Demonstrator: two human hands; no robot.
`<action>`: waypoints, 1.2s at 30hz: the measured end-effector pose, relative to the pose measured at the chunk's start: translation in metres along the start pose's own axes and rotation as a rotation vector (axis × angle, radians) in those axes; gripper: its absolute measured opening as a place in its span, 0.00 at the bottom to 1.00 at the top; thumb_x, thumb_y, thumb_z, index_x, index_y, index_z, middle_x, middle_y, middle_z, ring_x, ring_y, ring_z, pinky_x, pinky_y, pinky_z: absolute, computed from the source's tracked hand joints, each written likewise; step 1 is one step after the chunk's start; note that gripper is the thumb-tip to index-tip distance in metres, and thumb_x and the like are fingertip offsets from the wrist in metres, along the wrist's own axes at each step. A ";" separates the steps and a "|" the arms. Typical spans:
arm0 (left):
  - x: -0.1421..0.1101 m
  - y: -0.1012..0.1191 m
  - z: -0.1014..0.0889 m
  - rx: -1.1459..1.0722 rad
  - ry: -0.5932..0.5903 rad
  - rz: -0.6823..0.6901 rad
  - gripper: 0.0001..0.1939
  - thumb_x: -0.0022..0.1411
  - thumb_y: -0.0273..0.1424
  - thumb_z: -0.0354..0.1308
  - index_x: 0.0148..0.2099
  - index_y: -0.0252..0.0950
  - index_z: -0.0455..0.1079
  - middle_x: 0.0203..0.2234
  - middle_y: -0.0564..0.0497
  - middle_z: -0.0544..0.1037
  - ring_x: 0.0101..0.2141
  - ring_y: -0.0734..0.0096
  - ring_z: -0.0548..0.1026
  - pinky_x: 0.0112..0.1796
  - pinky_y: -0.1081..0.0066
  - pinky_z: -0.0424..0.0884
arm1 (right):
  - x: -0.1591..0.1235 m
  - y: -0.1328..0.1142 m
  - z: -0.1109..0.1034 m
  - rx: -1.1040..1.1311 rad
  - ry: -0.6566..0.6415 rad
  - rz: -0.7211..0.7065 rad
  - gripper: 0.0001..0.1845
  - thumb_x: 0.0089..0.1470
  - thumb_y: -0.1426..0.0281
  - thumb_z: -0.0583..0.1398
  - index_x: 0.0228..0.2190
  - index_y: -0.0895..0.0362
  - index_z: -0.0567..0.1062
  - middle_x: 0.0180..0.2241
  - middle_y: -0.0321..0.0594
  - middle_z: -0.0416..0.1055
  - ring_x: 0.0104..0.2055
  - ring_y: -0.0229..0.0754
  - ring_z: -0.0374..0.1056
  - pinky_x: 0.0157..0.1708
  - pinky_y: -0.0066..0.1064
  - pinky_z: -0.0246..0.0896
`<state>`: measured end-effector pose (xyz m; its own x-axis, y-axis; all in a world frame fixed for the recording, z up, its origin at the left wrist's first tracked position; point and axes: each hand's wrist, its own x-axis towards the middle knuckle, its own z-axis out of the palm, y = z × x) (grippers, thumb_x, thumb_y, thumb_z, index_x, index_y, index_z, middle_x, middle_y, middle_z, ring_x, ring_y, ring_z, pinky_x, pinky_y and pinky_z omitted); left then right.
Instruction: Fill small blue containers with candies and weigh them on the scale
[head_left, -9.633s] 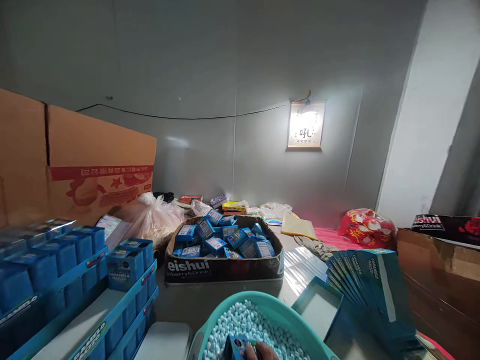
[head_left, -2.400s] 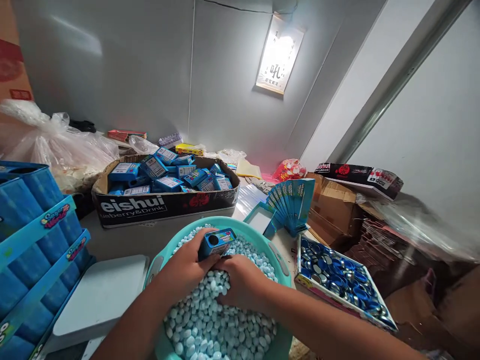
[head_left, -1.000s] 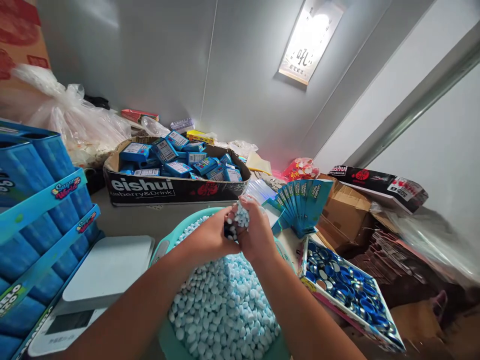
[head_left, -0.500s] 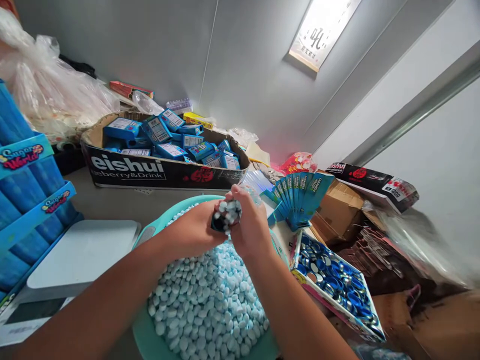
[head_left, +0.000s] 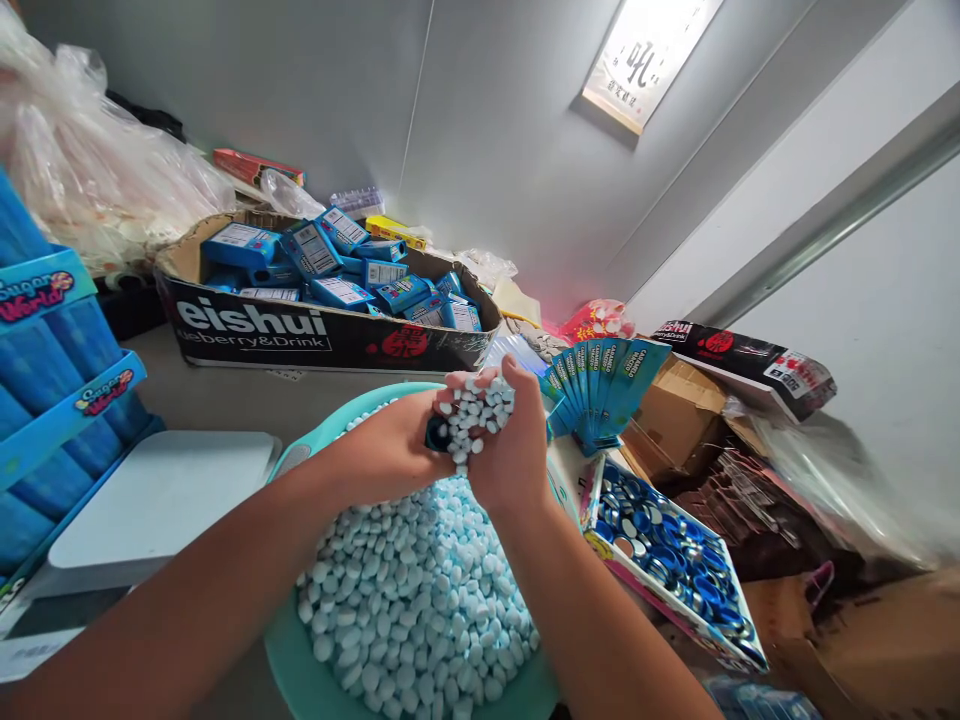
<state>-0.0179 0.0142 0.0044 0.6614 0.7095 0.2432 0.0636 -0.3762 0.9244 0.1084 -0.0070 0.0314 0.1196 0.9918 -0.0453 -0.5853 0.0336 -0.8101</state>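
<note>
A round teal tub full of pale blue-white candies lies below my hands. My left hand is closed around a small container; only its dark, open mouth shows, turned towards me. Pressed up beside it, my right hand is cupped and filled with a heap of the same candies. Some of them lie at the edge of the container's mouth and between the two palms. The fingers of my left hand are largely hidden behind the heap.
Behind the tub, a black carton holds several blue candy boxes. At left are a white scale and a blue display stand. To the right are fanned blue cards and a box of blue-and-silver caps.
My right hand has turned its palm more into view, showing a larger spread of candies. The candies have drawn back from the container's mouth, which my left hand still holds.
</note>
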 end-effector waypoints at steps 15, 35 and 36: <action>-0.001 0.002 -0.005 0.028 -0.028 -0.023 0.11 0.57 0.30 0.62 0.44 0.37 0.71 0.43 0.53 0.78 0.46 0.59 0.75 0.45 0.68 0.70 | 0.000 0.001 -0.001 -0.041 -0.035 -0.074 0.13 0.47 0.62 0.62 0.18 0.56 0.69 0.25 0.35 0.75 0.27 0.38 0.69 0.33 0.31 0.69; -0.001 0.003 -0.013 -0.019 -0.012 -0.048 0.22 0.57 0.34 0.65 0.53 0.36 0.69 0.47 0.49 0.78 0.49 0.56 0.74 0.47 0.65 0.70 | 0.009 0.006 0.006 -0.176 -0.138 -0.143 0.14 0.51 0.62 0.63 0.20 0.55 0.71 0.23 0.32 0.71 0.27 0.37 0.66 0.30 0.28 0.64; -0.001 0.003 -0.014 -0.027 -0.031 -0.054 0.21 0.57 0.34 0.65 0.52 0.36 0.70 0.46 0.50 0.78 0.48 0.57 0.74 0.46 0.65 0.71 | 0.008 0.006 0.005 -0.176 -0.146 -0.157 0.14 0.52 0.62 0.63 0.20 0.55 0.72 0.22 0.32 0.70 0.26 0.37 0.66 0.30 0.28 0.64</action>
<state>-0.0285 0.0204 0.0114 0.6801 0.7097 0.1839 0.0798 -0.3210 0.9437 0.1015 0.0023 0.0294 0.0731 0.9839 0.1633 -0.4190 0.1788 -0.8902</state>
